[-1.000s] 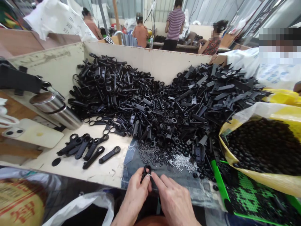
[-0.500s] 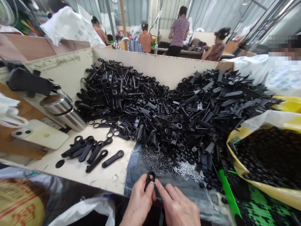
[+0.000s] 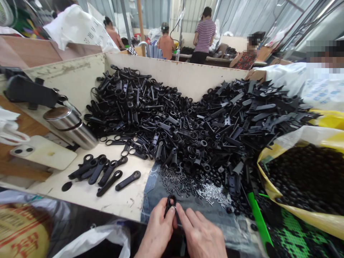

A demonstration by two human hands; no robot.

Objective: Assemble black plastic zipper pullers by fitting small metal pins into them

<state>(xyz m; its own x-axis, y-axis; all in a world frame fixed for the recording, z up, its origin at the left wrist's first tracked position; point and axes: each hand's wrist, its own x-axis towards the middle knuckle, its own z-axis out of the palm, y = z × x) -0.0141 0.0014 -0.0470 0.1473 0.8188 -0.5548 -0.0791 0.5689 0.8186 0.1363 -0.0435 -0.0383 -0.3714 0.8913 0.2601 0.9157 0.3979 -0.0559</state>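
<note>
Two bare hands work at the near edge of the bench. The left hand holds a small black plastic part upright in a narrow pinch between thumb and fingers. The right hand is half open, its fingers stretched toward the part from the right, and whether they touch it cannot be told. Just beyond lies a denim cloth bearing a scatter of tiny metal pins. Farther off rises a large heap of black plastic levers against a pale board wall. To the left, several loose levers lie on the bench beside a steel flask and a phone. To the right sits a yellow sack of black beads.
</note>
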